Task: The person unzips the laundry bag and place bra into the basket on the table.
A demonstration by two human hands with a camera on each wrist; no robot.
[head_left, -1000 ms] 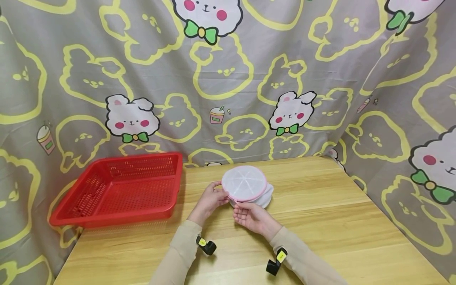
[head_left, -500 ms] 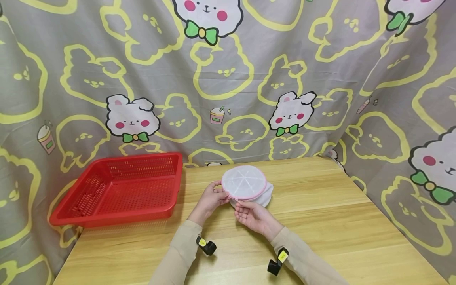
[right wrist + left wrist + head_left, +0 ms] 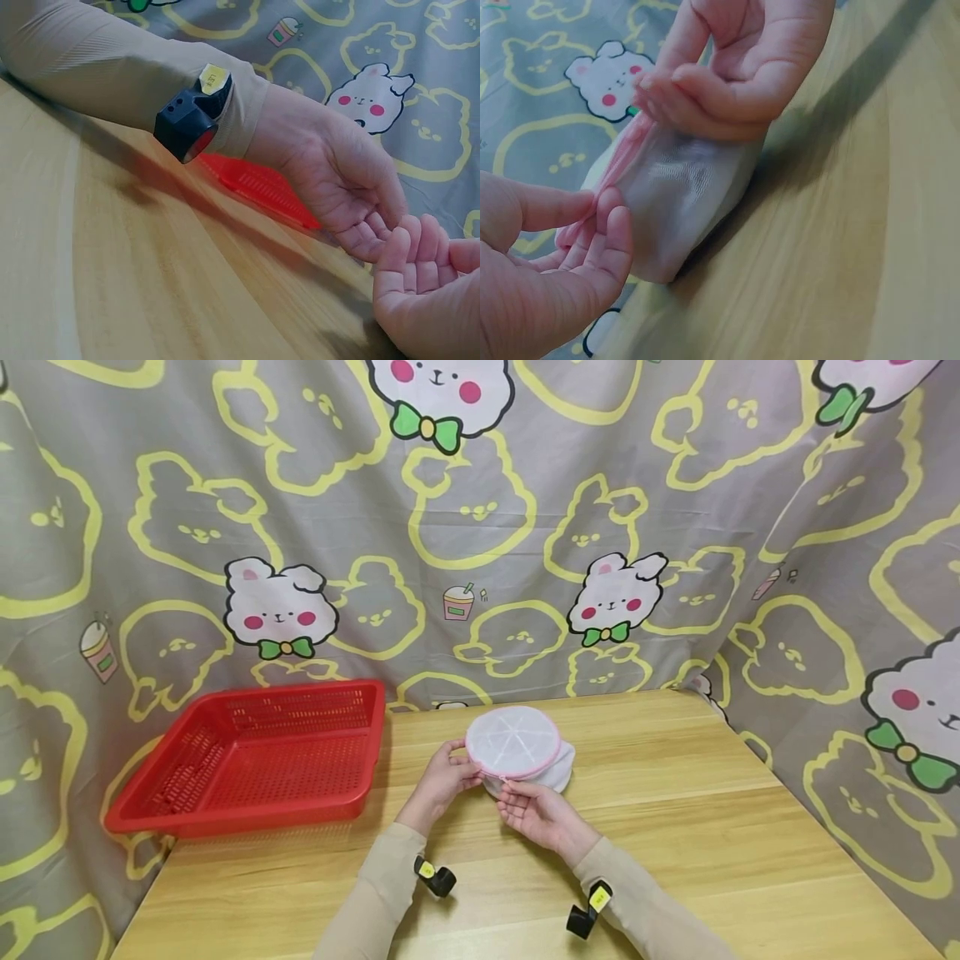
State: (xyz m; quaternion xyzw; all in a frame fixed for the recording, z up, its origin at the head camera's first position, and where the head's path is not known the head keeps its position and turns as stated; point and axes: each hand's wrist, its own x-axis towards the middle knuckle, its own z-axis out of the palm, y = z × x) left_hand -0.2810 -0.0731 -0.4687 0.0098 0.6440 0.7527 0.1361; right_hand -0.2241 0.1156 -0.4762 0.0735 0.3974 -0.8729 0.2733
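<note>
A round white mesh laundry bag [image 3: 513,742] with a pink zipped rim stands on the wooden table, its pale side sagging to the right. My left hand [image 3: 444,781] pinches the rim at its near left between thumb and fingers. At the near edge, my right hand [image 3: 542,814] pinches the small pink zipper pull, its other fingers curled below. The left wrist view shows the pink edge bunched between the left thumb and fingers, beside the mesh side [image 3: 690,176]. In the right wrist view the bag is hidden and both hands are close together.
A red perforated plastic basket [image 3: 292,768] stands at the left of the table [image 3: 712,827], partly past its left edge. A grey curtain [image 3: 517,527] with rabbit prints hangs behind and along the sides. Both wrists wear small black cameras.
My right hand has shifted slightly to the right along the near rim with the zipper pull. My left hand has kept its hold and barely moved.
</note>
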